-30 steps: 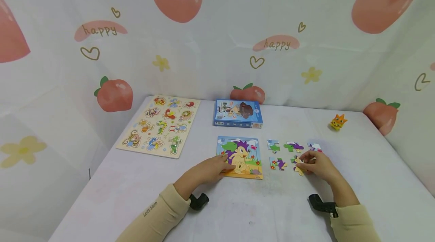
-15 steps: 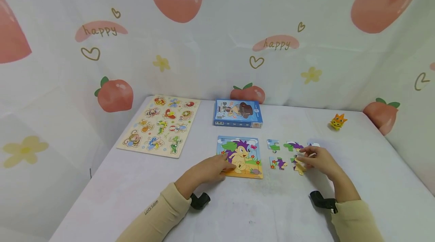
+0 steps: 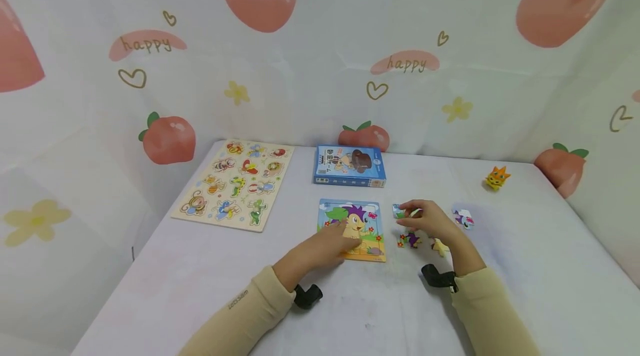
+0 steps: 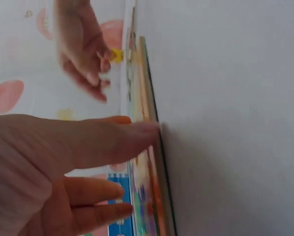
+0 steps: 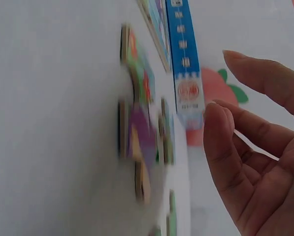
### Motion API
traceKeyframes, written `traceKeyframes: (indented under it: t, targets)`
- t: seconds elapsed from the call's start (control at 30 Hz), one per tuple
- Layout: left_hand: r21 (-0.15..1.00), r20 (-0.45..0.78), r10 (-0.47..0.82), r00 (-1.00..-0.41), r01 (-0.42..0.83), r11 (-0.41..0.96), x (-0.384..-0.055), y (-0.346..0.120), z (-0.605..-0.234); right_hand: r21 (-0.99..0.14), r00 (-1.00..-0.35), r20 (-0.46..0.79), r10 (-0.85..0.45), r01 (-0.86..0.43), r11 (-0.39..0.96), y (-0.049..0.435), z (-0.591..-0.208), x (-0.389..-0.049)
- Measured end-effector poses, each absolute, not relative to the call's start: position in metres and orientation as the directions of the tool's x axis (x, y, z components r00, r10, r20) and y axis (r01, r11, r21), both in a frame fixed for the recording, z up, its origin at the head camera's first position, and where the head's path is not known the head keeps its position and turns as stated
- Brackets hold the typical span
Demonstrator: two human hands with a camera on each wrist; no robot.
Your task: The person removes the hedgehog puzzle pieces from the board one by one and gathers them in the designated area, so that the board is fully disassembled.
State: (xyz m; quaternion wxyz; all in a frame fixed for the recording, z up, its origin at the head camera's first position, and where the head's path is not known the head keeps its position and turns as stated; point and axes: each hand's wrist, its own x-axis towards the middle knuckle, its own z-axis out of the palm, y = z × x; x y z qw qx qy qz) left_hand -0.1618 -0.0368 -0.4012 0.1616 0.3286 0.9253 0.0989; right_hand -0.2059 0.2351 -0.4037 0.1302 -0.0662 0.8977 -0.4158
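Note:
A square jigsaw board (image 3: 327, 209) with a purple hedgehog picture lies mid-table. My left hand (image 3: 327, 245) reaches over it from the front left, fingers extended across the picture. In the left wrist view its thumb (image 4: 107, 142) lies at the board's edge. To the right of the board my right hand (image 3: 431, 221) hovers over several loose jigsaw pieces, hiding some of them. Its thumb and fingers are bent with a gap between and nothing in them, as the right wrist view shows. A red-flower and purple piece (image 5: 144, 132) lies below it; a white-and-purple piece (image 3: 464, 218) lies farther right.
Behind the board lies a blue box (image 3: 350, 166). A wooden insect puzzle board (image 3: 235, 184) lies at the back left. An orange-and-yellow toy figure (image 3: 497, 178) stands at the back right. A printed cloth (image 3: 310, 67) hangs behind the table.
My right hand has moved left, from the hedgehog-body piece to above the pieces nearest the board, leaving that piece on the table. My left hand has shifted slightly right over the board.

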Motion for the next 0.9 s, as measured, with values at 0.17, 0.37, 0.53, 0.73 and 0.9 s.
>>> traceKeyframes:
  t: [0.17,0.37,0.53,0.73,0.9]
  targets:
    - [0.261,-0.275,0.612,-0.741,0.555,0.79,-0.161,-0.027,-0.4,-0.758,-0.93,-0.193,-0.313,-0.061,0.649,0.213,-0.404,-0.213]
    - [0.243,-0.27,0.611,-0.744,0.562,0.791,-0.16,-0.026,-0.402,-0.705,-0.923,-0.201,-0.328,-0.096,0.703,0.193,-0.406,-0.218]
    - [0.223,-0.25,0.615,-0.747,0.574,0.788,-0.16,-0.026,-0.404,-0.68,-0.91,-0.238,-0.34,-0.094,0.727,0.184,-0.41,-0.223]
    - [0.207,-0.242,0.616,-0.75,0.58,0.788,-0.16,-0.027,-0.405,-0.662,-0.903,-0.263,-0.341,-0.089,0.745,0.178,-0.41,-0.224]
    - [0.201,-0.241,0.615,-0.75,0.582,0.788,-0.16,-0.027,-0.407,-0.669,-0.9,-0.266,-0.345,-0.086,0.738,0.176,-0.407,-0.223]
